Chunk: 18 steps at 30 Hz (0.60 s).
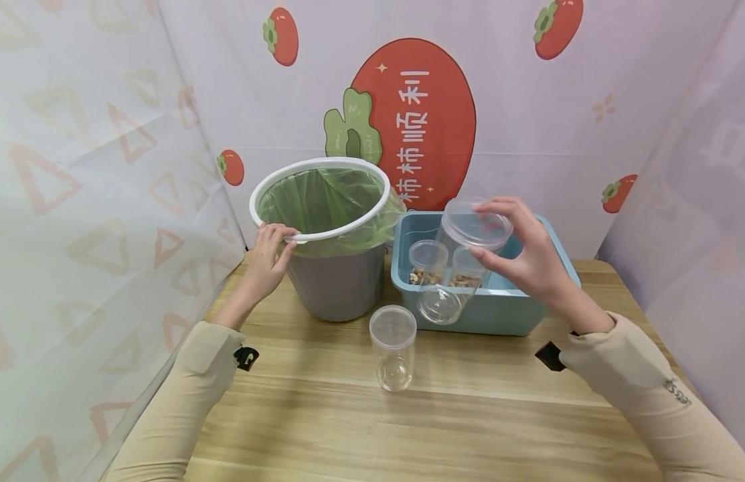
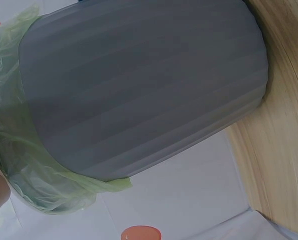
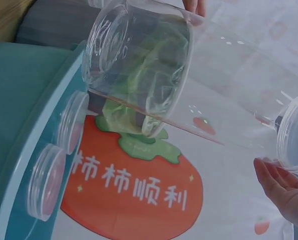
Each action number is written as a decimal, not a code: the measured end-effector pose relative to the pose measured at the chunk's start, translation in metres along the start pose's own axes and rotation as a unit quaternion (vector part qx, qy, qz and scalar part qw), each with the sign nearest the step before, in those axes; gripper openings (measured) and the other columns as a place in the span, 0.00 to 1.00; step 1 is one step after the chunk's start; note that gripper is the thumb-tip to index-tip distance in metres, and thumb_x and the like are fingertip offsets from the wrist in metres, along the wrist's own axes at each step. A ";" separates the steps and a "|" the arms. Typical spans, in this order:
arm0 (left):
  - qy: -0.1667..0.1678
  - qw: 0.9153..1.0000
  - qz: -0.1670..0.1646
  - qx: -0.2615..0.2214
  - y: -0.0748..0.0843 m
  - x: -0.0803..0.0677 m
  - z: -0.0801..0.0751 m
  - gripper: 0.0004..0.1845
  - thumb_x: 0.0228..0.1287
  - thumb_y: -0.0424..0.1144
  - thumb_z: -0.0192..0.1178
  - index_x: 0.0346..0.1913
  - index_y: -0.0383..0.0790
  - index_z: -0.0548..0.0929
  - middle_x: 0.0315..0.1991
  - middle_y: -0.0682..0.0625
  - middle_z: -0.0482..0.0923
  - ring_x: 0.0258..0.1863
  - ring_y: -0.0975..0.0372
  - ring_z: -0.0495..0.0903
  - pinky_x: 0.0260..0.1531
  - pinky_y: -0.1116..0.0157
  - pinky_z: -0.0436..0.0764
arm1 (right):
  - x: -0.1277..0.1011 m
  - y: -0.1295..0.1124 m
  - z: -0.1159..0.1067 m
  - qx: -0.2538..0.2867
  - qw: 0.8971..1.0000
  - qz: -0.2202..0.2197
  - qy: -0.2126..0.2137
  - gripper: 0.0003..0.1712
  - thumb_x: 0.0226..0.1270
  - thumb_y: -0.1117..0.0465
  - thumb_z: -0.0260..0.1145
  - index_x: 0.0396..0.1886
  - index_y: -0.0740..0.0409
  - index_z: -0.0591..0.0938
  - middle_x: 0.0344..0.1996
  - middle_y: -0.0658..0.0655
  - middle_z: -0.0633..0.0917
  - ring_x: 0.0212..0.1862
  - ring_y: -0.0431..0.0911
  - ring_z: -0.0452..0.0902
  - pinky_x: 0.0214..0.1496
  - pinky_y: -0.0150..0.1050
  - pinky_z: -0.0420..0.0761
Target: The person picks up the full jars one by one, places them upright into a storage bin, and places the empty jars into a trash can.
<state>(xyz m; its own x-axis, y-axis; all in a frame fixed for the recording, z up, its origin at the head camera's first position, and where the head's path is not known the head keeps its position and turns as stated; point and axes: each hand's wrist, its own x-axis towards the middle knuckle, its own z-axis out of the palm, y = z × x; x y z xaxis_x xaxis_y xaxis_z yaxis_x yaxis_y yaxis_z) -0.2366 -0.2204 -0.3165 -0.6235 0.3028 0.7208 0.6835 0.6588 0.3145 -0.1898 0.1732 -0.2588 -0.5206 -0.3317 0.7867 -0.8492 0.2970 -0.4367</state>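
My left hand (image 1: 280, 242) grips the white rim ring (image 1: 319, 164) of a grey waste bin (image 1: 336, 284) lined with a green bag (image 1: 324, 201). In the left wrist view the bin's ribbed wall (image 2: 138, 85) fills the frame, with the bag's edge (image 2: 63, 187) hanging over it. My right hand (image 1: 489, 231) holds an empty clear jar (image 1: 453, 268) by its lidded end (image 1: 476, 224), tilted over the blue tub (image 1: 499, 311). The right wrist view shows that jar (image 3: 154, 70), its lid (image 3: 294, 132) and my fingertips (image 3: 284, 192).
A second empty clear jar (image 1: 393, 348) stands upright on the wooden table (image 1: 408, 428) in front of the tub. Two lidded jars with nuts (image 1: 428, 262) (image 1: 466, 269) stand inside the tub. Printed cloth walls close in the left, back and right.
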 end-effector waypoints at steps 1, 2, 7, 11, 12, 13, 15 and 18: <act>0.000 1.000 0.000 0.001 0.000 0.000 0.000 0.07 0.59 0.26 0.50 0.40 0.27 0.72 0.39 0.35 0.68 0.46 0.45 0.64 0.57 0.42 0.47 | 0.002 -0.001 0.000 0.008 1.000 0.005 0.003 0.26 0.49 0.63 0.67 0.48 0.69 0.73 0.48 0.53 0.74 0.53 0.44 0.66 0.47 0.27 0.68; 0.000 1.000 0.000 0.001 0.000 0.000 0.000 0.07 0.59 0.26 0.50 0.40 0.27 0.72 0.39 0.35 0.68 0.46 0.45 0.64 0.57 0.42 0.48 | 0.005 -0.002 0.000 0.014 1.000 0.007 0.007 0.26 0.47 0.68 0.67 0.49 0.69 0.72 0.48 0.52 0.73 0.53 0.45 0.66 0.47 0.27 0.69; 0.000 1.000 0.001 0.001 0.001 0.000 -0.001 0.07 0.59 0.26 0.50 0.40 0.27 0.72 0.39 0.35 0.69 0.45 0.46 0.65 0.57 0.42 0.48 | 0.017 -0.008 0.002 0.049 0.998 0.022 0.026 0.28 0.44 0.77 0.65 0.50 0.70 0.71 0.48 0.50 0.72 0.48 0.45 0.68 0.44 0.26 0.72; -0.002 1.000 0.000 -0.001 0.001 0.001 -0.001 0.07 0.58 0.26 0.51 0.40 0.28 0.72 0.39 0.36 0.69 0.45 0.46 0.65 0.57 0.42 0.47 | 0.027 -0.009 0.005 0.059 0.996 0.048 0.041 0.26 0.49 0.71 0.64 0.52 0.66 0.71 0.48 0.51 0.72 0.46 0.45 0.68 0.43 0.26 0.73; -0.002 1.000 0.001 -0.002 0.002 0.001 -0.002 0.07 0.58 0.26 0.51 0.40 0.27 0.72 0.39 0.36 0.69 0.45 0.46 0.65 0.57 0.43 0.47 | 0.030 -0.010 0.005 0.059 0.996 0.055 0.045 0.26 0.51 0.69 0.64 0.52 0.65 0.70 0.49 0.52 0.72 0.46 0.45 0.68 0.44 0.26 0.73; -0.002 1.000 0.000 -0.001 0.002 0.001 -0.002 0.07 0.58 0.25 0.51 0.40 0.27 0.72 0.39 0.36 0.69 0.44 0.46 0.65 0.57 0.43 0.47 | 0.032 -0.010 0.006 0.058 0.995 0.062 0.048 0.26 0.52 0.68 0.64 0.53 0.64 0.70 0.49 0.53 0.72 0.46 0.45 0.68 0.45 0.26 0.73; -0.003 1.000 0.000 -0.001 0.001 0.001 -0.002 0.07 0.58 0.25 0.51 0.40 0.27 0.72 0.38 0.36 0.69 0.44 0.46 0.65 0.57 0.43 0.47 | 0.037 -0.010 0.008 0.056 0.994 0.074 0.059 0.26 0.53 0.64 0.64 0.53 0.62 0.70 0.50 0.54 0.72 0.46 0.45 0.68 0.46 0.28 0.73; -0.003 1.000 0.000 -0.002 0.002 0.000 -0.002 0.07 0.58 0.25 0.50 0.40 0.27 0.72 0.39 0.36 0.68 0.45 0.46 0.65 0.57 0.43 0.47 | 0.044 -0.011 0.011 0.054 0.993 0.080 0.074 0.26 0.54 0.61 0.64 0.54 0.61 0.70 0.51 0.53 0.72 0.49 0.45 0.68 0.49 0.33 0.74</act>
<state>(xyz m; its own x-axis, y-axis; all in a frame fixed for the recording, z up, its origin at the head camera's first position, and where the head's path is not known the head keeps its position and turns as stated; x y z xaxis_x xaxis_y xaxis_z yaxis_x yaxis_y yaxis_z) -0.2350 -0.2204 -0.3146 -0.6258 0.3073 0.7169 0.6849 0.6562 0.3167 -0.2047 0.1456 -0.2245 -0.6377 -0.1511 0.7553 -0.7653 0.2351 -0.5992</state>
